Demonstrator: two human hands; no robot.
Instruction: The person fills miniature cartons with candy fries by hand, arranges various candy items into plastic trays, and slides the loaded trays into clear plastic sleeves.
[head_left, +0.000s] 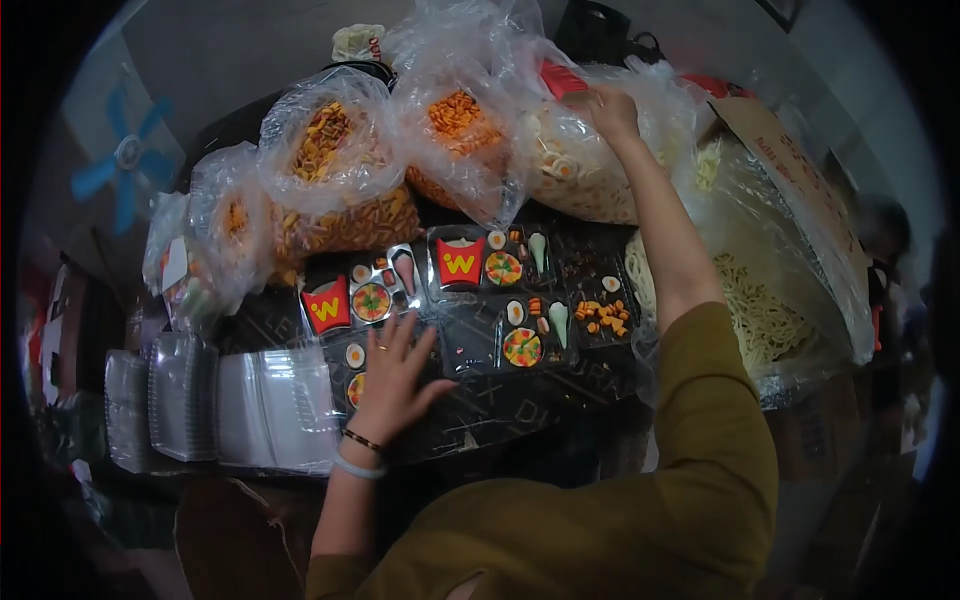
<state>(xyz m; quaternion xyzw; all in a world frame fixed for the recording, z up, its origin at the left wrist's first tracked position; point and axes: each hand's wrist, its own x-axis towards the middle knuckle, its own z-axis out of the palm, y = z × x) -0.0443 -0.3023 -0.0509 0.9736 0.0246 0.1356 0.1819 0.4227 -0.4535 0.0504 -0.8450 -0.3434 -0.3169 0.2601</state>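
My left hand (395,380) lies with fingers spread over a clear plastic tray, partly covering a small toy pizza (356,390) below a toy fried egg (354,355). At the back, my right hand (612,112) reaches up over the bags. Its fingers close at the edge of a red piece (563,80), whose full shape is hidden. Beneath that arm a clear bag (570,170) holds toy fried eggs. Ahead of my left hand, two filled trays hold a red fries box (326,304) and another red fries box (460,263), beside pizzas, eggs and cones.
Stacked clear plastic trays (275,410) stand at the left front. Bags of orange pieces (455,125) and brown-yellow pieces (345,215) line the back. A large plastic-lined carton (800,190) with pale noodle-like strands is at right. A blue fan (127,152) stands far left.
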